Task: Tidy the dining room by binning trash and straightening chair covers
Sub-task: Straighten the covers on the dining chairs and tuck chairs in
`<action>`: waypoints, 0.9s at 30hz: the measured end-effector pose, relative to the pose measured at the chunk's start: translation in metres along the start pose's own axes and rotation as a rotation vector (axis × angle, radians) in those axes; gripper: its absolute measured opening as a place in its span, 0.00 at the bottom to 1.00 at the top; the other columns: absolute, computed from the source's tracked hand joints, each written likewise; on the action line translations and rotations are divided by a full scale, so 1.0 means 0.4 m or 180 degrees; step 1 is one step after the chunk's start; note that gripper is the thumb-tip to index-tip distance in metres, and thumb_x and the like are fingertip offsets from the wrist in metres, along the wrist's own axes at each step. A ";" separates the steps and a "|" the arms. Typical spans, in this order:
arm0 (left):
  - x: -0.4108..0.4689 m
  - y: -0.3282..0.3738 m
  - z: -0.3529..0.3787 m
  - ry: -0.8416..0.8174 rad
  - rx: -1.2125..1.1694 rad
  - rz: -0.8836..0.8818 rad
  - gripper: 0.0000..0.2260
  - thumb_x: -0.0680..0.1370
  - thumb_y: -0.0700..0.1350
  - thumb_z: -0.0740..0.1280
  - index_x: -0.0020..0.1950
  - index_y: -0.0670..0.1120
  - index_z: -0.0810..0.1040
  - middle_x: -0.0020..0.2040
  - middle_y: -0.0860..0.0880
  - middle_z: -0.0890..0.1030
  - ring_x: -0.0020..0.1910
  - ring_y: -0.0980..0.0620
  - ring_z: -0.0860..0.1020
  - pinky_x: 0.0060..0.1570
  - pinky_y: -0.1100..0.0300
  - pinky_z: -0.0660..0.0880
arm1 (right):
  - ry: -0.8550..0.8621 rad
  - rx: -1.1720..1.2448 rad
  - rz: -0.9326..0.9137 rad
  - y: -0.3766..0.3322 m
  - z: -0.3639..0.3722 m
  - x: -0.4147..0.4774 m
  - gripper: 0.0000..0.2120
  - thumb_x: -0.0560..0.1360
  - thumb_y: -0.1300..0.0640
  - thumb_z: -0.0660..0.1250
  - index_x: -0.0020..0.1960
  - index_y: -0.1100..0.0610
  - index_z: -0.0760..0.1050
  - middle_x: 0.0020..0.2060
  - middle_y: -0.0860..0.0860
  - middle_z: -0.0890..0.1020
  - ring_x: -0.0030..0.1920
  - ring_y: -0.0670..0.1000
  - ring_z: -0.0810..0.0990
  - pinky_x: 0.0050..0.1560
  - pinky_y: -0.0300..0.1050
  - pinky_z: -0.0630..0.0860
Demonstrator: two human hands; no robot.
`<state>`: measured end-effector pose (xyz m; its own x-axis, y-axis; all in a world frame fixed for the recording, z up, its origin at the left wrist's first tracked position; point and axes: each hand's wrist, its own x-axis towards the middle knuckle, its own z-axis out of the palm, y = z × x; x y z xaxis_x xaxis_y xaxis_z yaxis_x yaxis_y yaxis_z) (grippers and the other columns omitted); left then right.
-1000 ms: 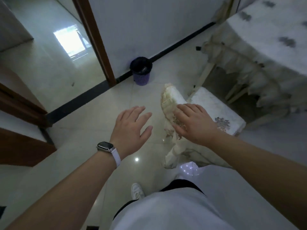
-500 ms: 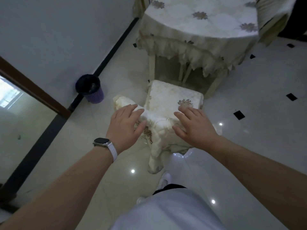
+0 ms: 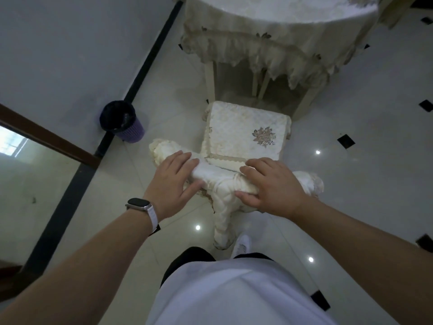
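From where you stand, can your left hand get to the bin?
Probably not without a step: the bin stands by the wall, beyond the left hand, which grips the cover. Only bare floor lies between.

Table [image 3: 269, 17]: cut off by the top edge; far portion not shown. Chair cover [image 3: 220, 179]: conceals the chair frame entirely. The left hand [image 3: 173, 186] and right hand [image 3: 269, 186], gripping its top roll, mask the fabric beneath them. Bin [image 3: 121, 120]: interior too dark to identify contents.
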<state>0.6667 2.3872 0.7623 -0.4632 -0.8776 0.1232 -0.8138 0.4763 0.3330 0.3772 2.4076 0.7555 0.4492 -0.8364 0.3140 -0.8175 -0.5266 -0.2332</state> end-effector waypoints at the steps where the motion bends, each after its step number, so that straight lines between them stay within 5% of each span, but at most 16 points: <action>1: 0.004 -0.009 0.006 0.0037 -0.0033 0.0058 0.28 0.81 0.63 0.54 0.68 0.42 0.74 0.68 0.40 0.74 0.70 0.39 0.69 0.69 0.42 0.65 | 0.0034 -0.0009 0.0006 0.002 0.004 0.000 0.27 0.76 0.35 0.64 0.57 0.58 0.80 0.54 0.54 0.81 0.51 0.57 0.79 0.48 0.52 0.75; 6: 0.056 -0.038 0.028 0.0041 -0.0267 0.0167 0.30 0.80 0.66 0.52 0.65 0.44 0.75 0.65 0.42 0.75 0.68 0.41 0.68 0.69 0.34 0.59 | 0.0323 -0.0179 0.0128 0.015 0.009 0.005 0.28 0.75 0.34 0.64 0.53 0.60 0.81 0.48 0.55 0.82 0.46 0.57 0.80 0.43 0.52 0.75; 12: 0.111 -0.082 0.036 0.0211 -0.0467 0.0464 0.28 0.79 0.66 0.53 0.61 0.45 0.76 0.59 0.45 0.76 0.61 0.44 0.70 0.68 0.36 0.59 | 0.0378 -0.0505 0.0783 0.000 0.026 0.008 0.33 0.75 0.28 0.58 0.46 0.58 0.81 0.41 0.53 0.82 0.40 0.57 0.79 0.39 0.50 0.75; 27: 0.300 -0.189 0.011 -0.0109 -0.0542 0.0723 0.24 0.78 0.64 0.57 0.60 0.47 0.77 0.56 0.47 0.77 0.58 0.45 0.71 0.66 0.34 0.61 | 0.0663 -0.0893 0.1684 0.009 0.073 0.123 0.35 0.75 0.26 0.52 0.46 0.56 0.80 0.42 0.53 0.82 0.43 0.57 0.79 0.51 0.51 0.71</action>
<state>0.6709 2.2460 0.7478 -0.6409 -0.7457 0.1820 -0.6185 0.6421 0.4530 0.4068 2.3602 0.7433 -0.0981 -0.9107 0.4013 -0.9858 0.0336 -0.1646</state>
